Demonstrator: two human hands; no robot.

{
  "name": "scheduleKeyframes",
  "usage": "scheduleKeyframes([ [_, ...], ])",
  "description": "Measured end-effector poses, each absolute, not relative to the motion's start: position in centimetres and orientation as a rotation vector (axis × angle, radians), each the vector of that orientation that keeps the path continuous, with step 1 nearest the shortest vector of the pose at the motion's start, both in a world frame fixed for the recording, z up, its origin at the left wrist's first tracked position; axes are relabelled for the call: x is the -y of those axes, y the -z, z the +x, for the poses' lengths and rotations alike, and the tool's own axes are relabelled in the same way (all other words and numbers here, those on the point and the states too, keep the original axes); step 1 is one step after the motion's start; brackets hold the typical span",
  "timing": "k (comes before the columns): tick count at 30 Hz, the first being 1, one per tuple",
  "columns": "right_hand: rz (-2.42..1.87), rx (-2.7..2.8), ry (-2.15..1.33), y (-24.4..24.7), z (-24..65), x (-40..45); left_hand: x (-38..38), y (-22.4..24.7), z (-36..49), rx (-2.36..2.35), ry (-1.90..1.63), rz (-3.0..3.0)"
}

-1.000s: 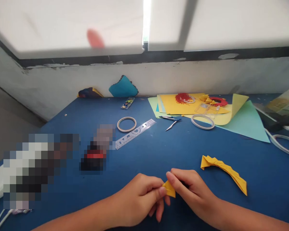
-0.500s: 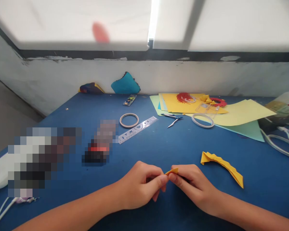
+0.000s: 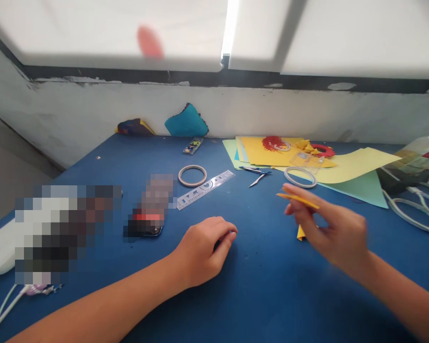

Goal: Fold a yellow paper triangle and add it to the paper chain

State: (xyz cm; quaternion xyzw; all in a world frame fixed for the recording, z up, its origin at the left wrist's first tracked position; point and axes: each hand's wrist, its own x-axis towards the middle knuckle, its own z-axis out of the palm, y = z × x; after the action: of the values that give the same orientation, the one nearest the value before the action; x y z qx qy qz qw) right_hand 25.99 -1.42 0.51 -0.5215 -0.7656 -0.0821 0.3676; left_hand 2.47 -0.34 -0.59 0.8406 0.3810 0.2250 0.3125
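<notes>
My right hand [image 3: 338,228] is raised over the right part of the blue table, its thumb and fingers pinching a small folded yellow paper piece [image 3: 300,199]. Below and behind that hand, only one end of the curved strip of folded yellow paper [image 3: 301,233] peeks out; the hand hides the rest. My left hand [image 3: 205,247] rests on the table near the middle, fingers curled and thumb against the index finger, with nothing visible in them.
Beyond my hands lie a clear stencil ruler [image 3: 205,189], a tape roll [image 3: 192,184], a second roll [image 3: 300,185] and a drawing compass [image 3: 256,171]. Coloured paper sheets [image 3: 357,166] are at the back right. A phone-like object [image 3: 148,209], partly pixelated, lies left; white cables [image 3: 411,214] curl at right.
My hands have parted. The right one has moved up and right with the folded yellow paper piece; the left one has let go of it and shifted slightly left and up.
</notes>
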Motion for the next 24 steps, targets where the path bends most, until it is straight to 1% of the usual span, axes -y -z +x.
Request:
scheduleKeyframes([
  [1, -1.301, 1.937, 0.432, -1.0, 26.9, 0.9, 0.3, 0.9, 2.4, -0.975, -0.623, 2.279],
  [2, -1.335, 1.913, 0.563, -1.5, 27.9, 0.5, 0.3, 1.2, 2.3, -0.944, -0.650, 2.330],
  [3, -1.421, 1.917, 0.571, -2.0, 28.9, 0.1, 0.3, 1.5, 2.3, -0.919, -0.668, 2.369],
  [4, -1.529, 1.964, 0.441, -2.5, 30.0, -0.1, 0.2, 1.7, 2.2, -0.907, -0.679, 2.394],
  [6, -1.648, 2.109, -0.045, -3.3, 32.0, -0.1, 0.2, 1.9, 2.2, -0.898, -0.684, 2.420],
  [8, -1.693, 2.195, -0.445, -3.6, 33.7, 0.5, 0.1, 2.0, 2.1, -0.892, -0.699, 2.427],
  [10, -1.740, 2.254, -0.672, -3.1, 34.7, 1.5, 0.0, 2.0, 2.1, -0.873, -0.707, 2.435],
  [12, -1.751, 2.291, -0.787, -2.0, 34.9, 2.5, 0.1, 2.0, 2.2, -0.861, -0.702, 2.439],
  [15, -1.697, 2.179, -0.846, -0.2, 33.8, 3.2, 0.3, 1.7, 2.3, -0.877, -0.667, 2.393],
  [19, -1.479, 2.125, -0.735, 0.5, 30.8, 2.9, 0.3, 0.9, 2.6, -0.965, -0.605, 2.138],
  [24, -0.939, 2.387, -0.702, -0.8, 25.5, 2.1, -0.2, 0.4, 3.1, -0.978, -0.556, 1.272],
])
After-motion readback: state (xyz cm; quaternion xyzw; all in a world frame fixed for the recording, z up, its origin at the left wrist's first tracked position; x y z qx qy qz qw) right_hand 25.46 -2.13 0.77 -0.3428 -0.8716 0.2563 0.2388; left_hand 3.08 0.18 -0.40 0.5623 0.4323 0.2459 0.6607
